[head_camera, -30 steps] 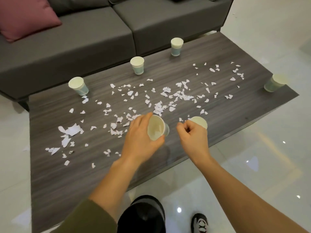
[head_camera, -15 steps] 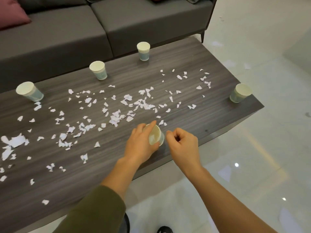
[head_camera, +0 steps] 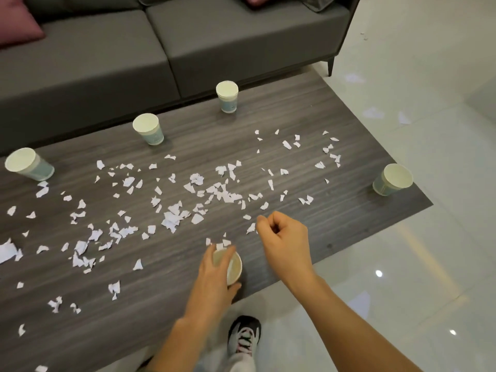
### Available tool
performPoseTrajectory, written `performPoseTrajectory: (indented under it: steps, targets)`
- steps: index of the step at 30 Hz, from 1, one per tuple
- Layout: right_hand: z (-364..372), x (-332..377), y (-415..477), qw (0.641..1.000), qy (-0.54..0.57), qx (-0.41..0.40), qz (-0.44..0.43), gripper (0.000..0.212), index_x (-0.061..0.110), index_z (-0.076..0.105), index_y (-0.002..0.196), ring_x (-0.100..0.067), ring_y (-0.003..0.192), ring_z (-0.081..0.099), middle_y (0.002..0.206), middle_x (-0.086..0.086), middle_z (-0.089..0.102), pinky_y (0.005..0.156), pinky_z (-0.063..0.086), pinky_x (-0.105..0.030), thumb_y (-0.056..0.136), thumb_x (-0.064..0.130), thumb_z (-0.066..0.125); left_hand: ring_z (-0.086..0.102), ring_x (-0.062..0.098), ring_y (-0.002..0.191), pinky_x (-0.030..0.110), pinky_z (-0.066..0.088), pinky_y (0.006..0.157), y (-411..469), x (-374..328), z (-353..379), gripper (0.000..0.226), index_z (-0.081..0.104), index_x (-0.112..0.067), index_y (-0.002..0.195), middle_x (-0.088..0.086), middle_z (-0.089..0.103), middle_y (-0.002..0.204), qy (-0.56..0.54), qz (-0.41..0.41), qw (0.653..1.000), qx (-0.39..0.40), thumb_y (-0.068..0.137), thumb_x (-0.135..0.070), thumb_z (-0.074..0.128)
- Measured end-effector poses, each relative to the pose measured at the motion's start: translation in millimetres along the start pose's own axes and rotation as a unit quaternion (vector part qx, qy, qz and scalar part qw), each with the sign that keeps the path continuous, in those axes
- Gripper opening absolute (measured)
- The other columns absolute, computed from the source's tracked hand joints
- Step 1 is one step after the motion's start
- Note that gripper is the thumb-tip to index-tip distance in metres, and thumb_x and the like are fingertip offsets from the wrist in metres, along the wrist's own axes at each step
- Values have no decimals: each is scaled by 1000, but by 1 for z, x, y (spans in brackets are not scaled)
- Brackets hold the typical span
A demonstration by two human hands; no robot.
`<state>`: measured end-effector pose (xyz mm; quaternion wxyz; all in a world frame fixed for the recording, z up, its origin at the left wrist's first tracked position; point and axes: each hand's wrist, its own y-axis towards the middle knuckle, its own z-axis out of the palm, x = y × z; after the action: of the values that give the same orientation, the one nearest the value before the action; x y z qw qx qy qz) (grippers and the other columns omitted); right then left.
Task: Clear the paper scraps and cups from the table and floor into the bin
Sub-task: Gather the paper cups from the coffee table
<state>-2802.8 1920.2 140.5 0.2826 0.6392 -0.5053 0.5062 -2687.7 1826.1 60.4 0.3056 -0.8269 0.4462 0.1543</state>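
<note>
On the left part of the table (head_camera: 67,339) a far-left cup (head_camera: 26,165) is set upright, and paper scraps (head_camera: 171,218) are spread from there across the middle. Behind them, near the sofa (head_camera: 161,55), a second cup (head_camera: 148,128) and a third cup (head_camera: 227,96) are placed. At the near edge a held cup (head_camera: 234,267) is gripped by the left hand (head_camera: 214,277), with the fingers wrapped round its wall and the mouth tilted to the right. Just beside it the right hand (head_camera: 285,238) is held over the scraps with fingers curled; whether a scrap is pinched cannot be told. It is judged that scraps are being gathered into this cup. The cup should be kept low beside the pile, its mouth turned to the picking hand, and small pinches should be released well inside. At the right corner a corner cup (head_camera: 393,179) is seen, and floor scraps (head_camera: 373,113) lie beyond it. The bin is not in view.
</note>
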Motion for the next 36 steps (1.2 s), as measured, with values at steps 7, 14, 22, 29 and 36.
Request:
performPoseTrajectory:
  steps: [7,14,22,29,36]
  targets:
    - [8,29,67,999,-21,21,-16,46,16,30,47,-9,47,29,41,6,31,48,29,-20,84,16,57,51,19,113,27,44,79,61,-58,-65,76,30,-36,141,-5,41,132,-32,55,988,-140,76,-35,70]
    - [-44,45,134,998,-53,-17,-32,29,16,52,64,-7,55,47,58,8,54,57,38,-12,88,30,58,46,17,120,19,30,83,124,-135,-128,78,35,-22,138,-4,45,132,-57,65,979,-186,72,-30,75]
    - [-128,11,172,988,-126,46,-69,38,12,56,121,-10,105,54,120,-1,61,93,39,-21,85,24,64,45,17,120,23,34,85,129,-210,-99,77,34,-23,138,-5,43,134,-78,36,972,-217,74,-29,75]
    - [-186,-37,193,935,-317,68,-142,72,14,41,138,-23,141,24,151,-5,31,114,20,-48,78,45,66,43,19,121,22,31,86,111,-251,-56,78,30,-23,140,-4,39,137,-81,-1,971,-225,76,-29,74]
    - [-236,-90,209,815,-567,106,53,97,31,-1,148,-42,139,-19,155,-9,-18,105,7,-69,77,68,53,44,15,119,21,33,84,101,-259,-29,78,30,-24,139,-6,40,135,-72,-29,971,-226,76,-33,74]
